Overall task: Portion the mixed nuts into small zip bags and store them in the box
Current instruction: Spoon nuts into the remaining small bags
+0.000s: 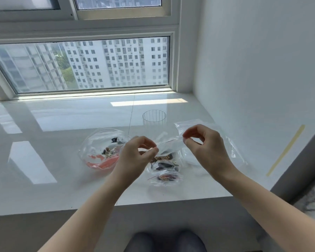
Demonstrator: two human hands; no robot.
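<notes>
Small zip bag [171, 145] pinched at both ends by left hand [135, 153] and right hand [205, 142]; sealing likely underway; storing in the box would follow.

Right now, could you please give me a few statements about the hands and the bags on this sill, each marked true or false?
1. Both hands pinch the top edge of a small clear zip bag. True: the left hand grips one end, the right hand the other.
2. The big round clear bag with a pink-red strip lies to the right of the hands. False: it lies to their left.
3. A clear ribbed glass cup stands on the white sill beyond the hands. True.
4. The filled small zip bags below the hands are already inside a box. False: they lie on the sill, and no box shows.
5. The right hand is open and idle. False: its fingers pinch the bag.
</notes>
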